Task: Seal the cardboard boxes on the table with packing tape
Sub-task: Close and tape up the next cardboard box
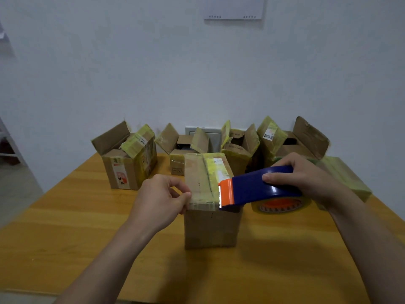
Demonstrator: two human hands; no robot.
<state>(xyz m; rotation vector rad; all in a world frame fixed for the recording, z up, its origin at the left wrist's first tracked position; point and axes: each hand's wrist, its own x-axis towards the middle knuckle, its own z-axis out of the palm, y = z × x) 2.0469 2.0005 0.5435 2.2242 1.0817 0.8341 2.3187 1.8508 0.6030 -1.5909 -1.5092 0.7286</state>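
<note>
Pinching tape end [202,202] between left hand [161,199] fingertips.

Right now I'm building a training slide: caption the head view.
Left hand pinches tape end on closed box; right hand holds blue dispenser.

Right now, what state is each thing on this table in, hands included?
Front cardboard box: flaps shut, standing upright.
Tape dispenser: lifted at the box's top edge.
Packing tape: stretched out from the dispenser's blade.
Left hand: pinches the tape end.
Right hand: grips the dispenser.
Far-left rear box: flaps open.
Second rear box: flaps open.
Third rear box: flaps open.
Far-right rear box: flaps open.
</note>
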